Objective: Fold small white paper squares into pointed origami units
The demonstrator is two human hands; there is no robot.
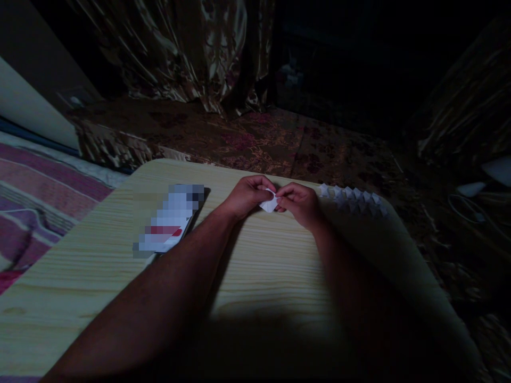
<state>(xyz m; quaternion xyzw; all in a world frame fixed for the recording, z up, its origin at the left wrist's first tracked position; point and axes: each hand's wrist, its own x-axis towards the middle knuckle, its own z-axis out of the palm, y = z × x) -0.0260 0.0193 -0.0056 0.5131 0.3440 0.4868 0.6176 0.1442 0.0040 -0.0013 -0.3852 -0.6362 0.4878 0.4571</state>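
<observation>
Near the far edge of the wooden table, a small piece of folded white paper (269, 204) is held between both hands. My left hand (251, 194) pinches it from the left, with the thumb on top. From the right, my right hand (300, 202) grips its edge between thumb and fingertips. The paper comes to a point toward me; its far side is partly hidden by fingers. Just right of my right hand, several small white folded paper pieces (355, 199) stand in rows, star-like in outline but dim.
A phone-like device (170, 218) with a blurred-out screen lies left of my left forearm on the pale wooden table (263, 282). Striped bedding (43, 181) borders the left side. Behind are a patterned cloth-covered ledge (247, 138) and curtains (207, 48). A white cable (465, 210) is at right.
</observation>
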